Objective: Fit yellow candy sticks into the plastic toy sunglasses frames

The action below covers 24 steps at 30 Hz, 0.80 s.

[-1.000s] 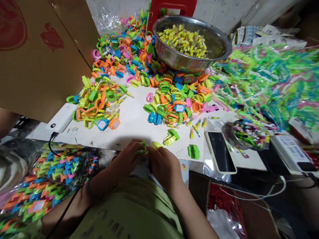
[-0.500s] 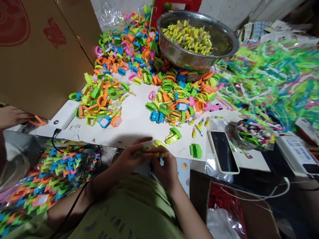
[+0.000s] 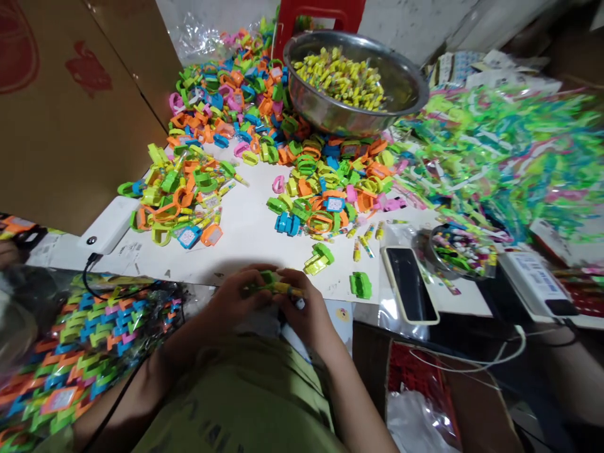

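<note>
Above my lap, at the front edge of the white table, my two hands are close together. My left hand has its fingers curled round a green plastic toy watch, partly covered by those fingers. Pinched in my right hand is a small yellow printed tube, its inner end against the watch. Just beyond lie a yellow-green toy watch and a green one. Loose yellow tubes lie behind them.
Toy watches are heaped at the left, beside a cardboard box. A steel bowl holds yellow tubes. To the right are a phone, a small bowl of mixed pieces and plastic strips. Another person's hand shows at far left.
The view has turned slightly right, so the table appears shifted left. My fingers have brought the tube and green watch into plainer sight. The other person's hand has drawn back toward the left edge.
</note>
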Each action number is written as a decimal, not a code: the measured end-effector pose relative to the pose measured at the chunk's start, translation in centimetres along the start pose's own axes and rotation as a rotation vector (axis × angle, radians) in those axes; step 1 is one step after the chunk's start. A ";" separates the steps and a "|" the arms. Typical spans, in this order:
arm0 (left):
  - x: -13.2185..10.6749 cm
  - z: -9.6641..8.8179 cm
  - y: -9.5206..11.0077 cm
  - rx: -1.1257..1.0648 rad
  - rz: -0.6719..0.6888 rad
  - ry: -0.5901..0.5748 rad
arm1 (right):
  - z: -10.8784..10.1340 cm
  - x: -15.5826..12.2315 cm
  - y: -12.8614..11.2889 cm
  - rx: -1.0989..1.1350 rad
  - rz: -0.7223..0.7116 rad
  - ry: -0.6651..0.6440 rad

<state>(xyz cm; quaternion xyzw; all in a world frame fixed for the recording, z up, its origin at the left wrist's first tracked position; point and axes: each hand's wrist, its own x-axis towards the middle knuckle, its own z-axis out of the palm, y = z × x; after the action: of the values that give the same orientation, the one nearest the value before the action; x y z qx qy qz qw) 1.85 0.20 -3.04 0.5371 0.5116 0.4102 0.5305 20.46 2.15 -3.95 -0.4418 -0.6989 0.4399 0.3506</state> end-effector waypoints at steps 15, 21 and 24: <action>3.8 -4.8 -0.3 0.889 0.297 0.504 | -9.9 3.8 6.2 -1.067 0.239 0.269; 5.1 4.2 -2.2 0.647 0.274 0.003 | -10.2 3.9 6.4 -1.056 0.315 0.296; 5.1 4.2 -2.7 0.512 0.218 -0.027 | -10.5 3.6 6.0 -0.879 0.223 0.344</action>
<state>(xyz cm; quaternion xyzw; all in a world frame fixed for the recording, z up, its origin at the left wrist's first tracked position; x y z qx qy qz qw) 6.37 4.41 -6.61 0.7112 0.5306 0.3148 0.3370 30.23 10.00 -5.30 -0.6866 -0.6987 0.0582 0.1921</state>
